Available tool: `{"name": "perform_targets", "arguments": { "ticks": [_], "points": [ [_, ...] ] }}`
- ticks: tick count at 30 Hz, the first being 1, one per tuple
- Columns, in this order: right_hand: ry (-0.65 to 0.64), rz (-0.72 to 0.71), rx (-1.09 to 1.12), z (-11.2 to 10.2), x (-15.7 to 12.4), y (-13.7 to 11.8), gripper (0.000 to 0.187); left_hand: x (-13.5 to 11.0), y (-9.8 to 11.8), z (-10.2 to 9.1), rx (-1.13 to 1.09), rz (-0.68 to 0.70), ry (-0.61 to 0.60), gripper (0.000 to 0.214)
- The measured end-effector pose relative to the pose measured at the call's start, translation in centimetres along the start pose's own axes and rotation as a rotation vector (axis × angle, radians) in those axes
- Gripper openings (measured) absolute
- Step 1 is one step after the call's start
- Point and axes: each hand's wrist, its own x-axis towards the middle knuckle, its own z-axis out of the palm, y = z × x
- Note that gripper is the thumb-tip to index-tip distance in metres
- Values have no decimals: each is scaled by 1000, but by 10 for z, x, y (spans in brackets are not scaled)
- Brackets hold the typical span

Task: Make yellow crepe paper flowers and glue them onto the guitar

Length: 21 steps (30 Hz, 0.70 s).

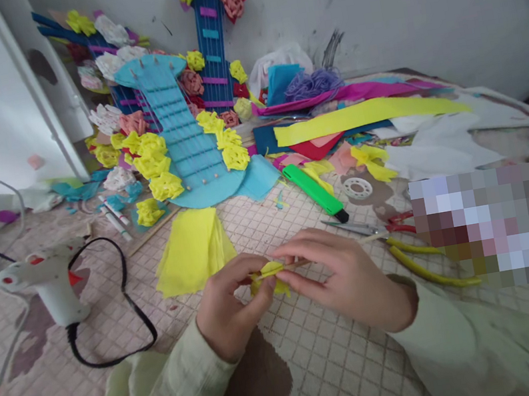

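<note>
My left hand pinches a small piece of yellow crepe paper between thumb and fingers. A thin wooden stick runs through my right hand, its near end against the yellow paper. The right thumb and fingertips close on the stick beside the paper. Part of the paper is hidden behind the left fingers. Just beyond my left hand lies a stack of yellow paper sheets. A green utility knife rests past my right hand, with scissors and yellow-handled pliers to its right.
A white hot glue gun with a looped black cord stands at left. Behind are a light-blue paper harp-like piece and yellow paper flowers. Coloured paper strips, purple yarn and a white ring lie toward the back right.
</note>
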Motion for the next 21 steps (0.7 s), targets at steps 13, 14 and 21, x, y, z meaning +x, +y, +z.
{"name": "perform_targets", "arguments": {
  "ticks": [13, 14, 21],
  "points": [
    [43, 76, -37, 2, -1, 0, 18, 1, -2, 3, -209, -152, 27, 14],
    [42, 92, -33, 2, -1, -1, 18, 1, -2, 3, -202, -153, 23, 14],
    [22, 144, -30, 0, 0, -3, 14, 1, 1, 2, -125, -139, 9, 12]
  ]
}}
